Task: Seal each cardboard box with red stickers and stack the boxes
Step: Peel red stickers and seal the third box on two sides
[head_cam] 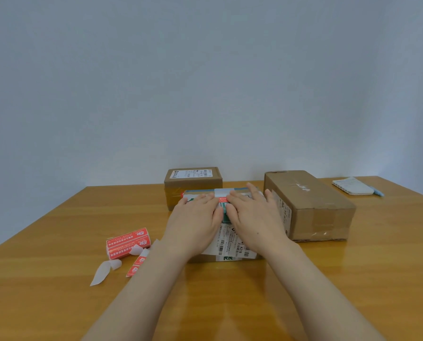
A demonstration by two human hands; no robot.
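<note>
Cardboard box (pixel 230 244) top mostly hidden under both flat hands.

A labelled box (pixel 230 244), red sticker (pixel 223 199) applied, is set centrally on the table (pixel 58 230); a small box (pixel 193 183) and a long box (pixel 311 205) are placed toward its far edge.

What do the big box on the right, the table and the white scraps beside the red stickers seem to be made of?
Big box: matte brown cardboard, with glossier tape strips on its end. Table: wood or wood-look laminate; grain lines, light sheen. White scraps: thin, half-translucent, curled; probably waxed backing paper.
</note>
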